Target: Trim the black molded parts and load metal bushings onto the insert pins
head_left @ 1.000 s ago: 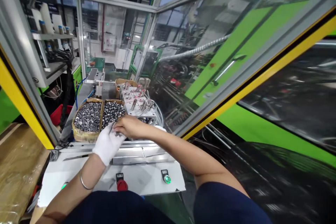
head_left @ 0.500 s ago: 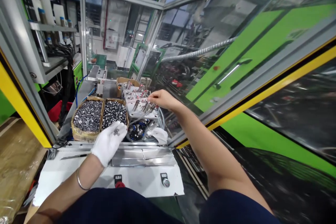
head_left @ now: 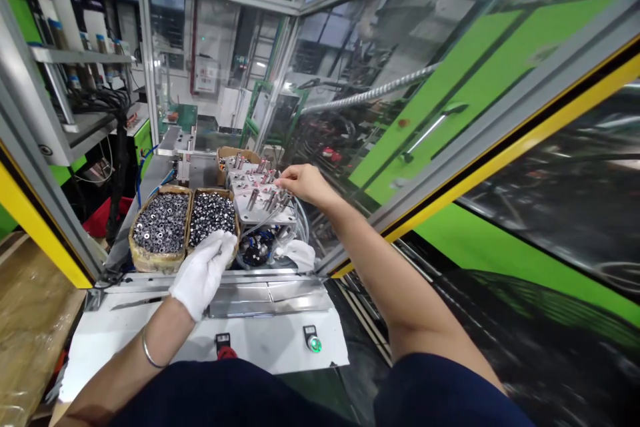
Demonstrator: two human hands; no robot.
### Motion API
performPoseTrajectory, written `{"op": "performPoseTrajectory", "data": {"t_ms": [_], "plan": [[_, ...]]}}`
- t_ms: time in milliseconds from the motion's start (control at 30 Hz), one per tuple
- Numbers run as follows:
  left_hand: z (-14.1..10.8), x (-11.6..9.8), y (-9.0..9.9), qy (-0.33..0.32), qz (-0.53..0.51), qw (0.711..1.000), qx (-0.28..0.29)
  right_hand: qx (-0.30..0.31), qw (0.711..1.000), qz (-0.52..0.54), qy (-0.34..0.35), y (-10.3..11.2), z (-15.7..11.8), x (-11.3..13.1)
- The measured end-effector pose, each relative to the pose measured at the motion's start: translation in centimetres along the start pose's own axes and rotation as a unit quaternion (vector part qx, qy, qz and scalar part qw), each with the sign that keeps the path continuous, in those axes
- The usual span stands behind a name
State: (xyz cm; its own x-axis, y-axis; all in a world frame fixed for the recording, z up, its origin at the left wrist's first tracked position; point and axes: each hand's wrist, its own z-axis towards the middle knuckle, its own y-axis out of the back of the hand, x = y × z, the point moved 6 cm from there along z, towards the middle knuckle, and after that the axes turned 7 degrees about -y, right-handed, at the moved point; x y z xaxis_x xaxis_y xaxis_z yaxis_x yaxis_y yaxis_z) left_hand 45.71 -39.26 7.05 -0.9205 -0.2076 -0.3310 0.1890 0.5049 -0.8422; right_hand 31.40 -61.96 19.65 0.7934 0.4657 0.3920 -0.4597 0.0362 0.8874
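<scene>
My left hand (head_left: 203, 273), in a white glove, is at the near edge of a box of small dark shiny parts (head_left: 213, 213). Its fingers are curled together, and what lies in the palm is hidden. To the left stands a box of grey washers or rings (head_left: 161, 221). My bare right hand (head_left: 305, 183) is over the right side of a metal fixture plate (head_left: 255, 213) with upright pins. Thumb and forefinger are pinched together there; anything between them is too small to make out.
A third box (head_left: 225, 159) stands behind the fixture. White cloth (head_left: 299, 255) and tubing lie in front of it. The near panel (head_left: 265, 340) carries a red button (head_left: 227, 352) and a green-lit button (head_left: 315, 344). Framed clear walls enclose the right and back.
My left hand's fingers have curled over the small metal parts that showed in its palm. The button at the right of the panel now glows green. The whole view has shifted slightly.
</scene>
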Motion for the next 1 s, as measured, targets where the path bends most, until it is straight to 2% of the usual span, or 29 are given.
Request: {"op": "performPoseTrajectory", "data": {"t_ms": [133, 233, 367, 567, 700, 800, 867, 900, 967, 1000], "plan": [[-0.1, 0.0, 0.0, 0.003, -0.007, 1.000, -0.011, -0.051, 0.990, -0.135, -0.006, -0.1, -0.9, 0.2], [0.0, 0.1, -0.1, 0.005, 0.000, 1.000, -0.010, -0.051, 0.976, -0.213, -0.008, -0.6, -1.9, 0.5], [0.3, 0.2, -0.1, 0.006, 0.000, 1.000, -0.001, -0.037, 0.955, -0.295, 0.021, -1.0, -2.7, 1.2], [0.2, 0.0, 0.0, 0.011, -0.018, 1.000, 0.013, 0.037, 0.928, -0.369, 0.033, -1.3, -3.3, 2.3], [-0.3, -0.2, -0.3, 0.036, -0.041, 0.998, 0.042, 0.086, 0.913, -0.398, 0.012, -0.7, -3.9, 2.6], [-0.4, 0.0, -0.7, 0.060, -0.064, 0.993, 0.078, 0.064, 0.925, -0.375, 0.025, 0.3, -4.7, 3.8], [-0.3, 0.3, -0.8, 0.071, -0.071, 0.991, 0.091, 0.043, 0.935, -0.347, 0.059, 0.2, -5.9, 5.3], [-0.3, 0.4, -0.8, 0.075, -0.070, 0.990, 0.095, 0.051, 0.941, -0.320, 0.102, -0.4, -6.9, 6.5], [-0.2, 0.6, -0.8, 0.080, -0.065, 0.989, 0.110, 0.101, 0.939, -0.228, 0.238, -2.5, -9.6, 9.2], [-0.2, 0.6, -0.9, 0.084, -0.066, 0.987, 0.124, 0.129, 0.924, -0.176, 0.315, -3.6, -11.1, 10.5]]}}
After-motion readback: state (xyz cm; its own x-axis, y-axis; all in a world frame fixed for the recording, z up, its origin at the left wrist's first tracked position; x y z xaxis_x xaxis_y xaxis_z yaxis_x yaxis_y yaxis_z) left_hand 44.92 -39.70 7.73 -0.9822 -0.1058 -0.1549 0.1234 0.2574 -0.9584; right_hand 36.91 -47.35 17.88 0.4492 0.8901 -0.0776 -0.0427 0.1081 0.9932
